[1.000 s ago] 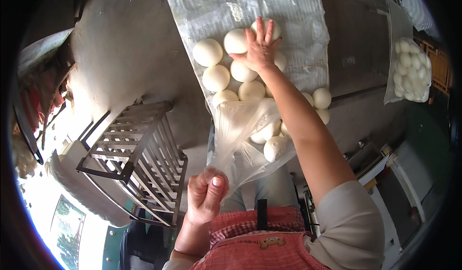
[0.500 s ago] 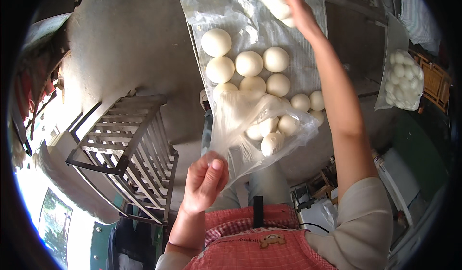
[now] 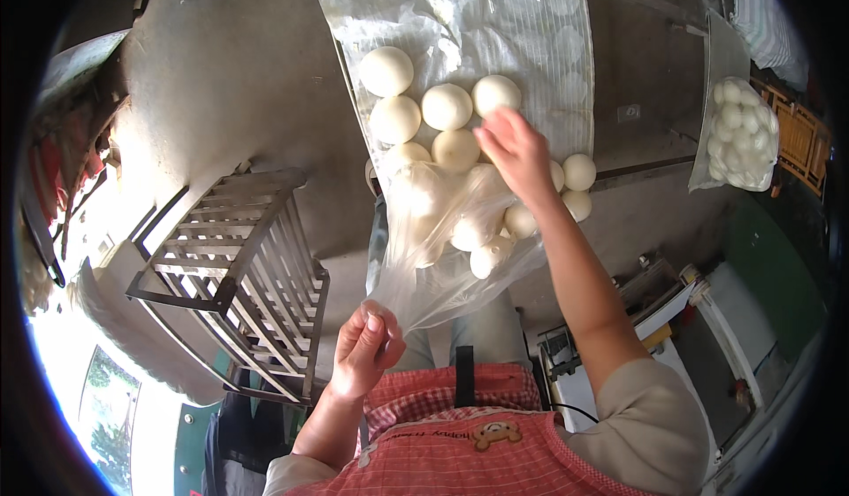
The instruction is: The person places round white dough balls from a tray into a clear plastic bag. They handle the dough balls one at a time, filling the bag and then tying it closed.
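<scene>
Round white steamed buns lie in loose rows on a board covered with a clear plastic sheet. Over the board's near edge hangs a clear plastic bag with several buns in or behind its film. My left hand is closed on the bag's gathered near edge. My right hand hovers above the buns to the right of the bag's mouth, fingers stretched and thumb apart, with no bun visible in it. It hides part of the row beneath.
To the left stands a slatted metal rack. At the right, a bag full of white buns rests on a pale surface beside a bamboo chair. White equipment stands at the lower right.
My right hand has come back from the board's far end toward the bag. The buns it held there are no longer seen in it. My left hand keeps hold of the bag.
</scene>
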`<state>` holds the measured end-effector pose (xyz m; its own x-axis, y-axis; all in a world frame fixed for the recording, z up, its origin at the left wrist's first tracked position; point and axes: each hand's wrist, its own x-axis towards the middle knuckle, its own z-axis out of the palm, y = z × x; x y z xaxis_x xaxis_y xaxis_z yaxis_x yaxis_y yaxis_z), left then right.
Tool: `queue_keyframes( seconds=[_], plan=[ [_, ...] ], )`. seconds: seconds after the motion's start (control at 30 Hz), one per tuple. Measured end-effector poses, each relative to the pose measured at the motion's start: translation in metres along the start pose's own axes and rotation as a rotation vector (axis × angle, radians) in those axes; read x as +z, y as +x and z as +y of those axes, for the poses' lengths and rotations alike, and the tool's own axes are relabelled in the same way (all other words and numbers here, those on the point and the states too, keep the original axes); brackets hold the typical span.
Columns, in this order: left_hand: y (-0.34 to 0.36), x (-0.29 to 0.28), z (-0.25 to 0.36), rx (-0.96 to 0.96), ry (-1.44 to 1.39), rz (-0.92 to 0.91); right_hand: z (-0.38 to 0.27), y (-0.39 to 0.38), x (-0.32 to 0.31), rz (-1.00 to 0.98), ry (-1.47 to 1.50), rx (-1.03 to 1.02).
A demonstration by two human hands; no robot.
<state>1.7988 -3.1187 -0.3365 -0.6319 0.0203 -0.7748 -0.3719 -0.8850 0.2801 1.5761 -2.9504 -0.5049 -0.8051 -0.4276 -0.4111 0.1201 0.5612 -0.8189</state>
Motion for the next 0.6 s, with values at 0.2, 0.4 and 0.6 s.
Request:
queue_keyframes(
  seconds=[0.2, 0.4, 0.6],
  plan=[
    [0.016, 0.005, 0.005, 0.074, -0.01, -0.065, 0.081, 0.053, 0.077, 0.155, -0.911, -0.045],
    [0.013, -0.009, 0.001, 0.091, -0.056, -0.034, 0.062, 0.097, 0.054, -0.234, -1.071, 0.143],
    [0.008, -0.009, 0.004, 0.092, -0.051, -0.048, 0.025, 0.177, -0.002, -0.387, -0.426, 0.443]
  ],
)
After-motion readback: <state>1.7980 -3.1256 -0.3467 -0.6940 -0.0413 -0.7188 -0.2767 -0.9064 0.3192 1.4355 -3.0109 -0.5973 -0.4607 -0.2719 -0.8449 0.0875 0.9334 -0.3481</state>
